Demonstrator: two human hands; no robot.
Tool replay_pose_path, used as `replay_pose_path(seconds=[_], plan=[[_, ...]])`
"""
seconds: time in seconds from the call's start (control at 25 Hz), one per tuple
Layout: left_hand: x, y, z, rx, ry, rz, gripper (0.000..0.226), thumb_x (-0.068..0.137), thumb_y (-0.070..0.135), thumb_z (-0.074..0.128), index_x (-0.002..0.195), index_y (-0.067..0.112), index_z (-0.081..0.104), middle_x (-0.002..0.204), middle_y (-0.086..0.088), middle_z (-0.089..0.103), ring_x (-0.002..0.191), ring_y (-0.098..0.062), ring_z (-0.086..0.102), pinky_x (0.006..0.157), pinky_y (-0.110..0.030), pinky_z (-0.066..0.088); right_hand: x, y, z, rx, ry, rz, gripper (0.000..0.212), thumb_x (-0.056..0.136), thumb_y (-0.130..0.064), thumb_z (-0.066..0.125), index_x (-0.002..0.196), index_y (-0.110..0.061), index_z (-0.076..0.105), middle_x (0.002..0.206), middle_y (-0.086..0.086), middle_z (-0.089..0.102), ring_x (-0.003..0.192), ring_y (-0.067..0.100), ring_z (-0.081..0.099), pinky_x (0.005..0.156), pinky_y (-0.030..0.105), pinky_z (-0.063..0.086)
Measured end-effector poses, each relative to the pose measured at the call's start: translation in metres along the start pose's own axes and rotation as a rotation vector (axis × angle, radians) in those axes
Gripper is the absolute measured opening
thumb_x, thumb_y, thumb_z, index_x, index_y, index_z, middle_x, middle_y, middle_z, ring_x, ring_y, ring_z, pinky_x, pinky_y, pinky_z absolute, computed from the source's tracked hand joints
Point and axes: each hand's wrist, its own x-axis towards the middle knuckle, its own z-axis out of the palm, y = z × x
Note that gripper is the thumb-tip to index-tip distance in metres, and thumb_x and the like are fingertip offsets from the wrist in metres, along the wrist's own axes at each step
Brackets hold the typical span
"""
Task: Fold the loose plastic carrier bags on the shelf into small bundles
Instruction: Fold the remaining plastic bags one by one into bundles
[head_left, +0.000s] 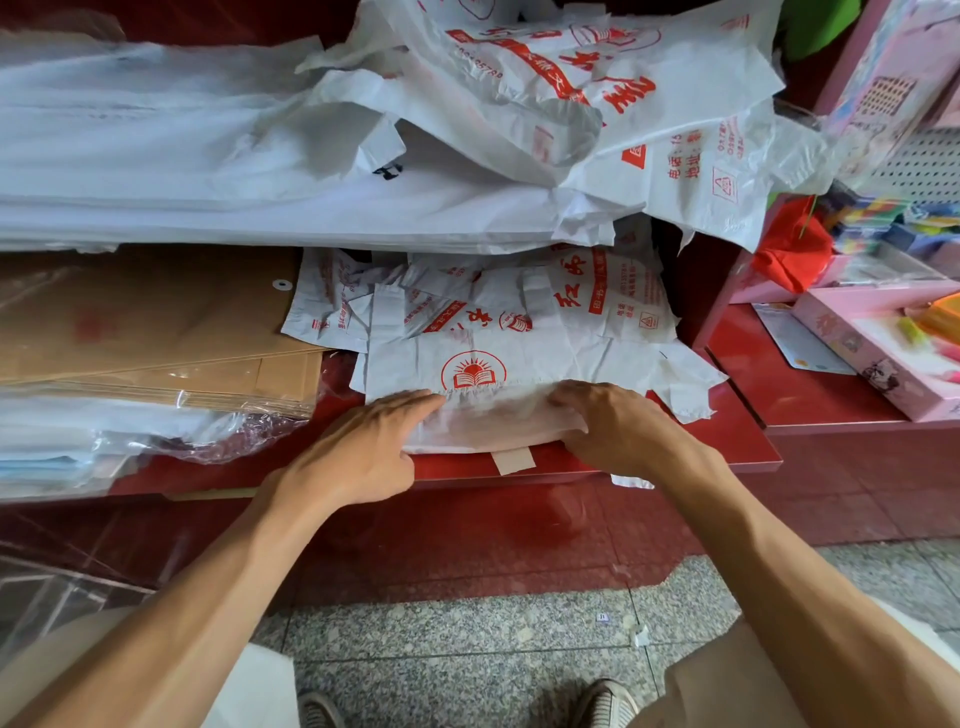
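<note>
Hands sit side by side on the near edge of the white bag (488, 364), which lies flat on the red shelf (717, 447) and stretches away from the person. Left hand (363, 447) and right hand (613, 426) each pinch the turned-up edge, equally close, ready to roll it away from the person.

White carrier bags (519, 343) with red print and a red sun-and-book logo; dark red shelf (727, 447); brown envelopes (156, 322); pink box (872, 348); grey speckled floor (467, 639).

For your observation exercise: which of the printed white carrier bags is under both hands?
The bag with the red sun-and-book emblem, nearest the shelf edge; left hand and right hand hold its near edge.
</note>
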Motion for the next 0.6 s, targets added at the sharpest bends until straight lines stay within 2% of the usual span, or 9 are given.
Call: replay_pose_path(seconds=[0.08, 0.16, 0.24, 0.32, 0.4, 0.48, 0.52, 0.56, 0.6], plan=[[-0.002, 0.001, -0.002, -0.019, 0.104, -0.017, 0.062, 0.092, 0.016, 0.053, 0.15, 0.03, 0.034, 0.154, 0.011, 0.036, 0.139, -0.009, 0.039, 0.111, -0.021, 0.027, 0.002, 0.0, 0.003, -0.023, 0.087, -0.023, 0.049, 0.086, -0.022, 0.058, 0.135, -0.025, 0.053, 0.132, -0.003, 0.06, 0.119, 0.021, 0.056, 0.092, 0.031, 0.045], [-0.003, 0.001, -0.001, -0.018, 0.171, 0.018, 0.042, 0.096, 0.028, 0.054, 0.138, 0.028, 0.053, 0.141, 0.011, 0.054, 0.126, -0.013, 0.054, 0.104, -0.027, 0.041, 0.005, 0.0, 0.008, 0.008, 0.129, -0.085, 0.049, 0.084, -0.027, 0.062, 0.133, -0.022, 0.055, 0.134, -0.002, 0.059, 0.126, 0.02, 0.05, 0.1, 0.036, 0.044], [-0.002, 0.0, 0.001, -0.037, 0.202, 0.075, 0.028, 0.098, 0.024, 0.052, 0.122, 0.021, 0.065, 0.127, 0.007, 0.064, 0.115, -0.017, 0.061, 0.099, -0.031, 0.048, 0.007, -0.002, 0.011, 0.042, 0.136, -0.164, 0.053, 0.083, -0.03, 0.064, 0.135, -0.023, 0.055, 0.141, -0.004, 0.053, 0.135, 0.019, 0.041, 0.109, 0.041, 0.038], [-0.002, 0.0, 0.002, -0.047, 0.179, 0.103, 0.03, 0.101, 0.02, 0.048, 0.125, 0.02, 0.065, 0.135, 0.008, 0.06, 0.124, -0.011, 0.055, 0.107, -0.016, 0.036, 0.009, -0.004, 0.016, -0.007, 0.139, -0.225, 0.048, 0.087, -0.031, 0.062, 0.135, -0.027, 0.056, 0.147, -0.007, 0.048, 0.143, 0.019, 0.031, 0.116, 0.042, 0.028], [-0.003, 0.002, -0.001, -0.053, 0.125, 0.126, 0.036, 0.103, 0.023, 0.043, 0.137, 0.023, 0.056, 0.144, 0.013, 0.048, 0.133, -0.003, 0.042, 0.101, 0.004, 0.014, 0.011, -0.005, 0.02, -0.086, 0.197, -0.233, 0.035, 0.094, -0.029, 0.056, 0.128, -0.029, 0.063, 0.144, -0.009, 0.051, 0.145, 0.02, 0.028, 0.118, 0.043, 0.017], [-0.005, -0.002, -0.004, -0.066, 0.091, 0.084, 0.037, 0.103, 0.027, 0.045, 0.139, 0.025, 0.053, 0.143, 0.014, 0.049, 0.13, -0.004, 0.046, 0.101, -0.001, 0.021, 0.014, 0.0, 0.018, -0.108, 0.237, -0.186, 0.028, 0.096, -0.026, 0.054, 0.12, -0.028, 0.068, 0.135, -0.01, 0.059, 0.143, 0.019, 0.033, 0.118, 0.045, 0.013], [-0.005, -0.005, -0.005, -0.052, 0.097, 0.026, 0.036, 0.101, 0.027, 0.05, 0.137, 0.028, 0.055, 0.138, 0.012, 0.055, 0.121, -0.007, 0.055, 0.099, -0.009, 0.033, 0.015, 0.003, 0.016, -0.097, 0.257, -0.156, 0.025, 0.096, -0.025, 0.055, 0.117, -0.026, 0.07, 0.129, -0.009, 0.064, 0.139, 0.02, 0.04, 0.117, 0.044, 0.017], [-0.005, -0.007, -0.008, -0.035, 0.117, -0.053, 0.032, 0.098, 0.025, 0.056, 0.129, 0.031, 0.061, 0.127, 0.01, 0.063, 0.103, -0.009, 0.064, 0.088, -0.015, 0.044, 0.015, 0.007, 0.013, -0.061, 0.28, -0.128, 0.022, 0.096, -0.024, 0.057, 0.112, -0.024, 0.072, 0.121, -0.006, 0.068, 0.131, 0.021, 0.05, 0.113, 0.042, 0.027], [-0.003, -0.011, -0.01, -0.031, 0.147, -0.134, 0.024, 0.095, 0.021, 0.06, 0.115, 0.033, 0.067, 0.108, 0.009, 0.068, 0.083, -0.01, 0.065, 0.07, -0.018, 0.047, 0.015, 0.011, 0.008, 0.009, 0.293, -0.095, 0.019, 0.094, -0.022, 0.059, 0.107, -0.021, 0.073, 0.112, -0.002, 0.072, 0.116, 0.022, 0.061, 0.103, 0.037, 0.04]])
